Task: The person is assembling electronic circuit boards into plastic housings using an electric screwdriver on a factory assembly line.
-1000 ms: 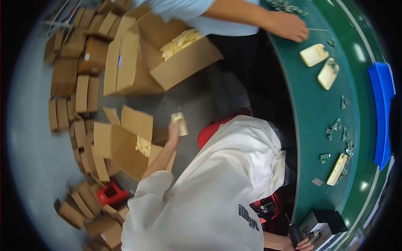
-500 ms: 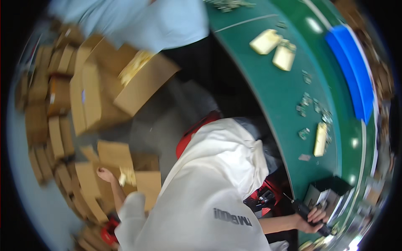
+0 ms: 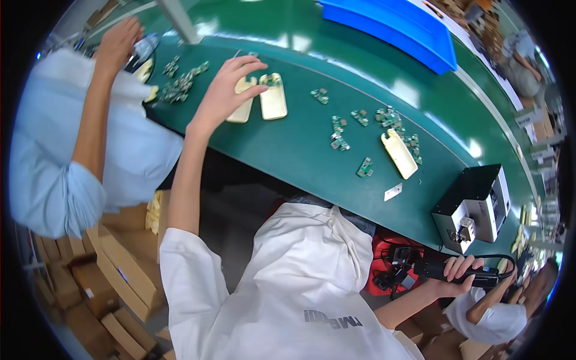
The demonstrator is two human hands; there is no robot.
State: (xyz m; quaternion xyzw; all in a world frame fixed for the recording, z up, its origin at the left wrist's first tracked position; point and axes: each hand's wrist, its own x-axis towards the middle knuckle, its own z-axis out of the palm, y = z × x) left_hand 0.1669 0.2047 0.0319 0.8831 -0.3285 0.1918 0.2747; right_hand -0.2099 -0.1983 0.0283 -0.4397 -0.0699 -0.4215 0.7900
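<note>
My left hand (image 3: 227, 91) reaches over the bench with its fingers and thumb apart. It hovers over two cream plastic shells lying side by side and partly covers the left shell (image 3: 241, 111). The right shell (image 3: 273, 103), with a small green circuit board at its top, is beside my thumb. Near the bench's front edge, my right hand (image 3: 457, 277) is wrapped around a black electric screwdriver (image 3: 433, 267) with a cable at its rear end. A third cream shell (image 3: 401, 157) lies farther right among several small green circuit boards (image 3: 390, 117).
A black and silver machine (image 3: 471, 210) stands at the bench's right end. Across the green bench (image 3: 312, 162) sits a blue tray (image 3: 396, 30). At my left a person in light blue (image 3: 120, 144) works near a circuit-board pile (image 3: 178, 86). Cardboard boxes (image 3: 129, 264) stand below.
My left hand has moved from beside an open cardboard box up to the shells on the bench. The view has turned toward the bench. My right hand still holds the electric screwdriver.
</note>
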